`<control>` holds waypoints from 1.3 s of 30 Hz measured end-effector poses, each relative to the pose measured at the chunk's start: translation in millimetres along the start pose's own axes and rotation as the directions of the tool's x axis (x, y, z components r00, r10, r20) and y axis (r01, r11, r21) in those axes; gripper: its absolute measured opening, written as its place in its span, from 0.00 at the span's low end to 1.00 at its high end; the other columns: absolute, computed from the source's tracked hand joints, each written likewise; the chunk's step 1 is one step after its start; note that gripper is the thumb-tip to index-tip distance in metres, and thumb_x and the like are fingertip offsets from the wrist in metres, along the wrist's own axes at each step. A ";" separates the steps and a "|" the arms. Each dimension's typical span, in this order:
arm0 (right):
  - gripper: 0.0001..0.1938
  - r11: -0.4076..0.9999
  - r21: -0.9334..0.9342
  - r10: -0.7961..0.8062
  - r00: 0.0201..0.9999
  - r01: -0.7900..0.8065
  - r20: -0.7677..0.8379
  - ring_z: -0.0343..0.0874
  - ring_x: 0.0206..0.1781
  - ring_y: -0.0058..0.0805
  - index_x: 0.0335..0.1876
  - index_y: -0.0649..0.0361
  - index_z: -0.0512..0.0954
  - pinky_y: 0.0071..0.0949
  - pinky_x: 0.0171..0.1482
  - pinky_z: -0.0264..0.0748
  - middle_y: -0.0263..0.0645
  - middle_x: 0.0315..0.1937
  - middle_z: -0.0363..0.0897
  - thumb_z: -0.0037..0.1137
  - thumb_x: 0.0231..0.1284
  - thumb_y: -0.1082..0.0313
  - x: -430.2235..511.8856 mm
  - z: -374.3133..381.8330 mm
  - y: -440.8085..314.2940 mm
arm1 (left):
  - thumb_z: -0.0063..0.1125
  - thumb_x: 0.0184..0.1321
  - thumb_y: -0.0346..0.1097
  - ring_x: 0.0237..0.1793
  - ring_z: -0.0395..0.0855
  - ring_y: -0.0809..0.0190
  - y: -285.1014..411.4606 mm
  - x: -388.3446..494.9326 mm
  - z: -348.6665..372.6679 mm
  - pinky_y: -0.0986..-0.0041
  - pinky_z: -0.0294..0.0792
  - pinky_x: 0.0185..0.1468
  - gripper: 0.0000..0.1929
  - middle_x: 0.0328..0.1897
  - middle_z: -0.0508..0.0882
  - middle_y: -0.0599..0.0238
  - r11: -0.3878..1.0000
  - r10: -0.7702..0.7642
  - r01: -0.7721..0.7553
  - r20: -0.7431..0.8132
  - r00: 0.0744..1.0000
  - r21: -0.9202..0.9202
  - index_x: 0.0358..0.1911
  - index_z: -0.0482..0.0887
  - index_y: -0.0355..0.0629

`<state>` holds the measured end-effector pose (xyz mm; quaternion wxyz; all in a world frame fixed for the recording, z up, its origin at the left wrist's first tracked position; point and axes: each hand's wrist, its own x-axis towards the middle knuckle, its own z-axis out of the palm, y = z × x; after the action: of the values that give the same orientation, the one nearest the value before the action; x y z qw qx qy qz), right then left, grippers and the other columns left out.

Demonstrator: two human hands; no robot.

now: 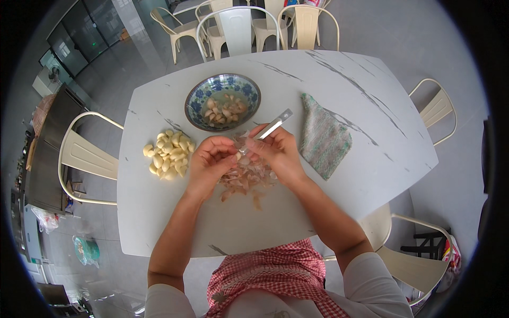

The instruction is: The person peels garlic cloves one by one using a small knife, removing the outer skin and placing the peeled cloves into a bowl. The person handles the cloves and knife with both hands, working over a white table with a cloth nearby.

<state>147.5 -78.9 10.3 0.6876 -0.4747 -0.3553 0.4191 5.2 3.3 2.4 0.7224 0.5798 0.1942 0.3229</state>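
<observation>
My left hand (214, 162) pinches a garlic clove (238, 156) between thumb and fingers. Against it my right hand (276, 149) holds a small metal knife or peeler (274, 126), its handle end pointing up and right. Loose garlic skins (248, 179) lie on the table beneath and between both hands. A heap of peeled garlic cloves (169, 153) rests left of my left hand. Beyond the hands stands a blue floral bowl (191, 113), where unpeeled cloves (224, 110) sit in liquid. The exact contact of blade and clove is partly hidden by my fingers.
A grey-green cloth (327, 139) lies on the marble-patterned table (381, 159), right of my right hand. Cream metal chairs stand around, one at the left (89, 155) and one at the lower right (417, 264). A lined green bin (86, 250) is on the floor at left.
</observation>
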 end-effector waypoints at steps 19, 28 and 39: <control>0.07 0.955 0.275 0.102 0.994 -0.109 0.038 0.74 0.24 0.21 0.36 0.64 0.69 0.18 0.27 0.71 0.38 0.25 0.75 0.50 0.53 0.72 4.1 -5.3 3.9 | 0.50 0.53 0.25 0.31 0.76 0.70 -7.8 -1.6 0.2 0.80 0.71 0.36 0.06 0.33 0.78 0.65 0.999 -0.014 0.016 -0.049 0.999 0.052 0.35 0.75 0.36; 0.08 0.965 0.254 0.053 0.998 -0.062 0.041 0.73 0.24 0.21 0.36 0.65 0.69 0.17 0.27 0.71 0.39 0.24 0.75 0.52 0.52 0.71 2.0 -2.2 7.0 | 0.53 0.51 0.25 0.30 0.76 0.68 -5.5 -3.3 3.8 0.78 0.71 0.37 0.07 0.32 0.78 0.63 0.999 -0.041 0.042 -0.095 0.995 0.007 0.34 0.75 0.36; 0.08 0.961 0.260 0.086 0.996 -0.090 0.028 0.73 0.23 0.21 0.36 0.65 0.69 0.18 0.27 0.70 0.39 0.24 0.75 0.52 0.52 0.72 0.9 0.3 7.1 | 0.53 0.50 0.23 0.30 0.76 0.69 -6.8 -3.8 5.8 0.78 0.70 0.36 0.07 0.30 0.78 0.64 0.999 0.044 -0.044 -0.079 0.996 0.010 0.33 0.75 0.36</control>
<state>145.9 -76.6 3.8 0.7219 -0.3917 -0.2814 0.4962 7.9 -4.2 -3.0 0.7044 0.5738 0.2111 0.3606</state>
